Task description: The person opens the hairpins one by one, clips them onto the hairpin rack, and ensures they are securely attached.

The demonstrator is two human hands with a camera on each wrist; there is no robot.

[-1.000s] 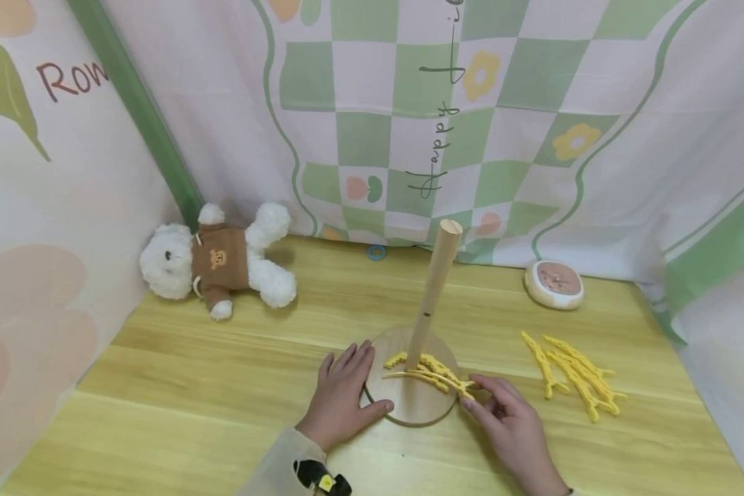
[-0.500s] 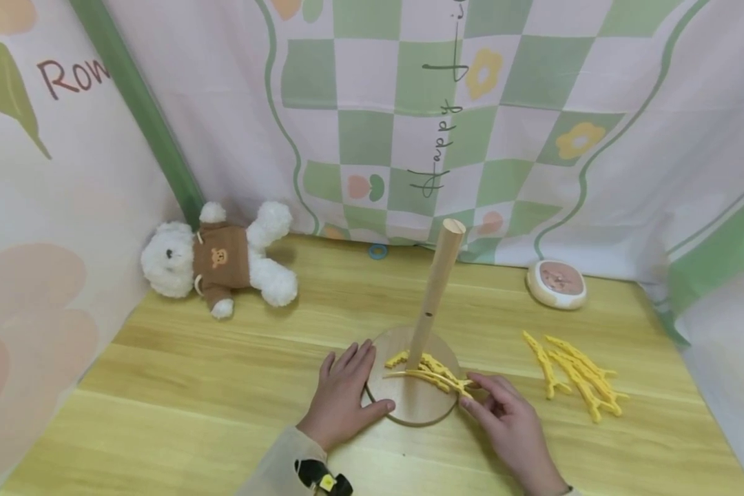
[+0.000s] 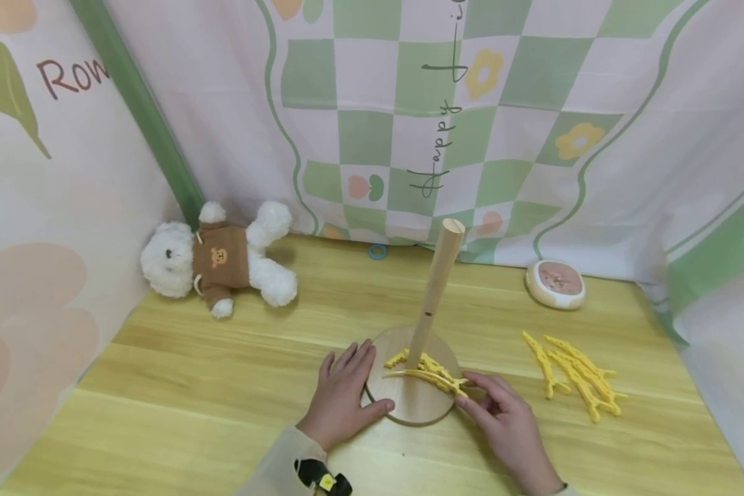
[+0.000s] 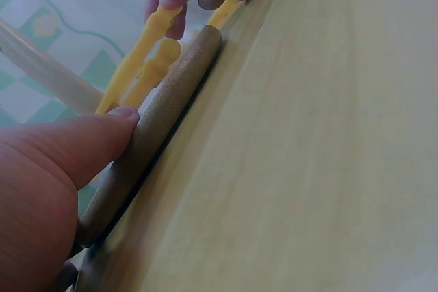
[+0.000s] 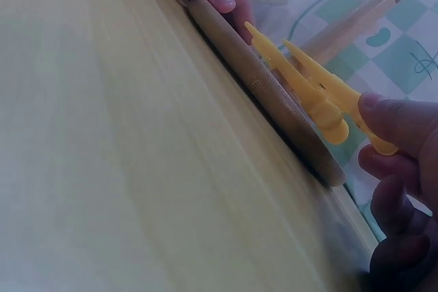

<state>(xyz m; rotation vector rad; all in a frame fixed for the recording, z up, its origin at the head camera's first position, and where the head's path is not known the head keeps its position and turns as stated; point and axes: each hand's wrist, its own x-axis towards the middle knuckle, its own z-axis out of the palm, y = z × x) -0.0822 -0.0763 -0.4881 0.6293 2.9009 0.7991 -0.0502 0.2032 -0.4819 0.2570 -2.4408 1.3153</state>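
My right hand [image 3: 505,424] pinches the forked end of a yellow plastic branch-shaped piece [image 5: 337,90] between thumb and index finger. The piece reaches leftward across a round wooden base [image 3: 409,411], in front of the upright wooden post [image 3: 437,275]. Beneath and behind it, more yellow branch pieces [image 3: 434,364] lie on the base. At the base's left side, my left hand [image 3: 345,396] rests with fingers spread, its thumb [image 4: 109,135] over the rim. A small dark hole shows partway up the post.
Several yellow branch pieces [image 3: 576,375] lie on the table at the right. A white plush dog [image 3: 220,258] in a brown shirt lies at the back left. By the curtain are a small blue ring [image 3: 377,251] and a rounded white device [image 3: 556,284].
My right hand has shifted slightly left with the pinched yellow piece, which now sits closer over the other pieces. The left hand, base and post look unmoved.
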